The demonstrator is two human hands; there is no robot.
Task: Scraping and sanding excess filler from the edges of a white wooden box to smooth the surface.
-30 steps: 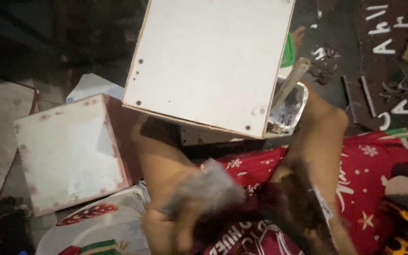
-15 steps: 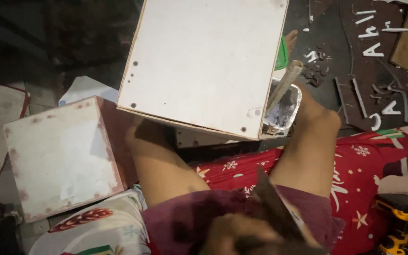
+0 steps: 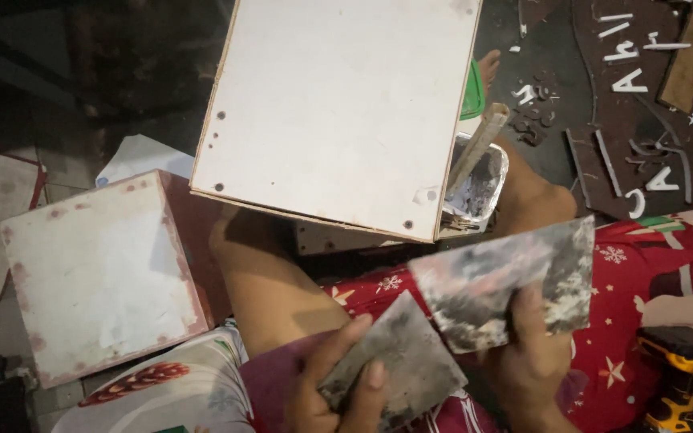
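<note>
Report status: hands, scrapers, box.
Left hand grips small scraper. Right hand grips large scraper. White box untouched, ahead over knees.

Big board box (image 3: 338, 112) rests on knees; smaller box (image 3: 102, 277) on floor to its left; tub (image 3: 479, 184) with stick (image 3: 475, 148) at right; two scrapers (image 3: 399, 365) (image 3: 507, 281) side by side nearest camera, drill (image 3: 679, 377) far right.

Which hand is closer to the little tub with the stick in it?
The right hand. It holds a smeared scraper just below the tub. The left hand holds another scraper lower down and further to the left of it.
</note>
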